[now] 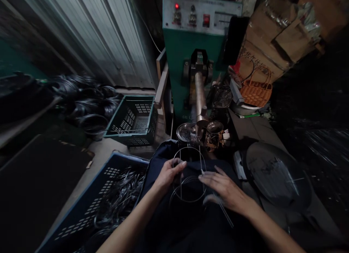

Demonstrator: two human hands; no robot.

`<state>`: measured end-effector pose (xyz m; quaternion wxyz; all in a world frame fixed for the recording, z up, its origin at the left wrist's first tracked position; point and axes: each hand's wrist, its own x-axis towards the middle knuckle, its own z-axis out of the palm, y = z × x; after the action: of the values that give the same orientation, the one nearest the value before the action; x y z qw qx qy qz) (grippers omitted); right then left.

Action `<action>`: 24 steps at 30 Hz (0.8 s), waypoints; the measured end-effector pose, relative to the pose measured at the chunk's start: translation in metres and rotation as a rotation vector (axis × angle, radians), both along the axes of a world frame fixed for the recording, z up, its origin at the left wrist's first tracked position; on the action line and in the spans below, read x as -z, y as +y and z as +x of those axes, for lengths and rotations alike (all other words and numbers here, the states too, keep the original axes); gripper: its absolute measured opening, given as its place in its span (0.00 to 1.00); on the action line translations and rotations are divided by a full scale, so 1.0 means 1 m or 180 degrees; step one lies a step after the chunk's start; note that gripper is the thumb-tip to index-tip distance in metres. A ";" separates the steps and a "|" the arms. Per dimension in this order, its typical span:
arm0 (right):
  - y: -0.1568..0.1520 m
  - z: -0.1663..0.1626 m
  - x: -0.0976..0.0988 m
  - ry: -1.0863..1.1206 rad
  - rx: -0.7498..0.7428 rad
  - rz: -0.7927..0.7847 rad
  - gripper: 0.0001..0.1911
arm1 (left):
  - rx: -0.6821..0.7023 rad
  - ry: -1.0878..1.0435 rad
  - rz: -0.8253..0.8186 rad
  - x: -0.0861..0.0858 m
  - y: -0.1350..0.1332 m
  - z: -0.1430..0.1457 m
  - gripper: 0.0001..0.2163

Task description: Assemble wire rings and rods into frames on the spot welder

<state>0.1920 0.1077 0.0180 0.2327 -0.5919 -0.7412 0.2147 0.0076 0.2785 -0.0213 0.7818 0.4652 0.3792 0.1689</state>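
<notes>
A wire frame made of two metal rings joined by straight rods lies over my lap on dark cloth. My left hand grips the left side of the frame, fingers curled round a ring and rod. My right hand rests on the frame's right side, blurred by motion, with thin straight wires running out under its fingers. Just beyond the frame stands a green machine with a metal shaft pointing toward me.
A blue crate of wire pieces sits at my lower left. A green crate stands farther back, beside piles of dark rings. A round tray with straight wires lies at right. A fan, orange basket and cardboard boxes crowd the back right.
</notes>
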 end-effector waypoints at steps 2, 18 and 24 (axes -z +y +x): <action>0.005 -0.002 0.003 -0.0472 -0.0135 0.0084 0.32 | -0.0006 -0.0036 -0.0032 0.001 0.000 0.002 0.18; 0.035 0.013 -0.009 -0.0771 -0.0369 0.0514 0.27 | -0.0082 -0.0342 -0.0106 -0.014 0.014 0.018 0.18; 0.041 0.021 -0.013 -0.0736 -0.0434 0.0596 0.27 | -0.0086 -0.0552 -0.0076 -0.009 0.018 0.025 0.17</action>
<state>0.2130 0.1483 0.0306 0.1849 -0.5367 -0.8183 0.0904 0.0324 0.2962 -0.0123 0.8149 0.4343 0.3183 0.2146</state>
